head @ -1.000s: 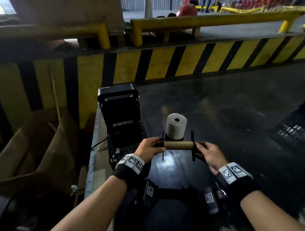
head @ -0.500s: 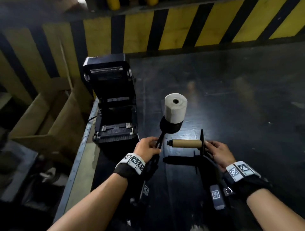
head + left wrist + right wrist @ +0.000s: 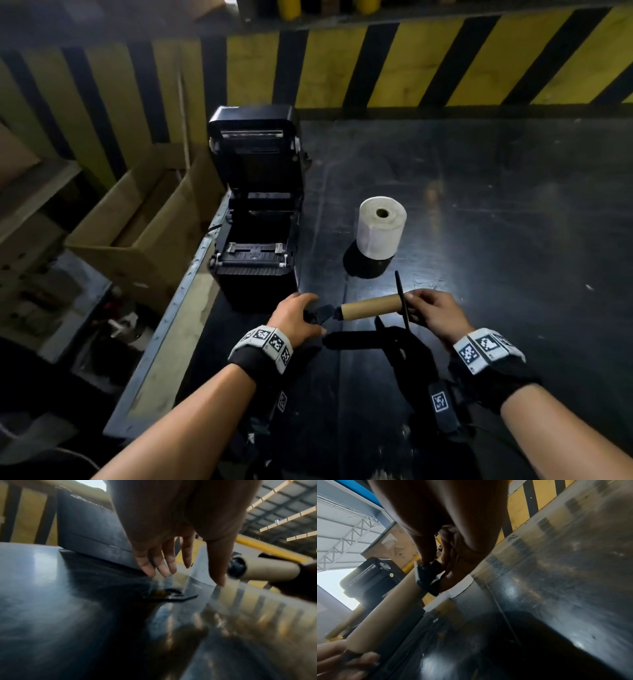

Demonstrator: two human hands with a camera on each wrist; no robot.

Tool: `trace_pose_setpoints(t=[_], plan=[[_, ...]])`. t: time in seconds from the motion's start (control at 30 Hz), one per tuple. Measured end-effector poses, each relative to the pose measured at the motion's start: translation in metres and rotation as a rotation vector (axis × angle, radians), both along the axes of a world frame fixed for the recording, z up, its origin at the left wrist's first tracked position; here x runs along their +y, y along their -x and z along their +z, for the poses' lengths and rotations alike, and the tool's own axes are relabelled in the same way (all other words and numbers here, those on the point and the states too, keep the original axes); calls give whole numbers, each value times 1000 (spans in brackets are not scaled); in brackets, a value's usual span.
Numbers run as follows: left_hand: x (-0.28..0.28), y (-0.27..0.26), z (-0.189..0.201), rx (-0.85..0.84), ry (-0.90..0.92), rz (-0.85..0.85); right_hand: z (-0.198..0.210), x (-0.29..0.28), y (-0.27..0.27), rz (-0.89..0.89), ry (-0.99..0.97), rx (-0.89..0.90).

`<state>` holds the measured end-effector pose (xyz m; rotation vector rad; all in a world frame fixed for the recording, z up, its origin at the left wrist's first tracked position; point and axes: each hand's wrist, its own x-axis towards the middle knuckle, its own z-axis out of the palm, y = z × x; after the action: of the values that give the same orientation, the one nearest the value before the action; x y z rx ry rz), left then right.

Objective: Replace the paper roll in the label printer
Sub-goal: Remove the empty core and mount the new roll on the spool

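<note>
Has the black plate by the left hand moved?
Yes. The black plate came off the cardboard tube, leftward, away from the white paper roll, toward the printer.

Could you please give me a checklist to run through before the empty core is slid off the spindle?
1. Lid of the label printer raised: ok.
2. Grip of the right hand on the spindle behind its flange: ok.
3. The end guide off the spindle, under the left hand: ok.
4. Left end of the empty core unobstructed: ok.
5. The new roll upright on the table: ok.
6. Whether the left hand touches the end guide: cannot tell.
</note>
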<state>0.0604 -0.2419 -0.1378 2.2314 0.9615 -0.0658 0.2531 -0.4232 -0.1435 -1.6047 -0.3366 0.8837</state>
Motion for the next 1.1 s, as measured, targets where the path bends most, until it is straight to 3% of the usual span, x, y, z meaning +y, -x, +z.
trace_pose_setpoints(t=[0.13,0.33,0.67,0.9,1.1], plan=[[-8,-9,18,-118,126,-54,4,0,-3,22,2,-7],[-24,-21,19,-154,111,-91,12,-7,-9,19,-1,2],[-19,-13,2,-83,137,-90,4,-37,-41,-69,131,22],[-9,-6,-8,17,111,-32,-6,-47,-47,-89,378,-308],[-13,-9,-15,79,73,-30,-17,-44,-50,-17,550,-486]])
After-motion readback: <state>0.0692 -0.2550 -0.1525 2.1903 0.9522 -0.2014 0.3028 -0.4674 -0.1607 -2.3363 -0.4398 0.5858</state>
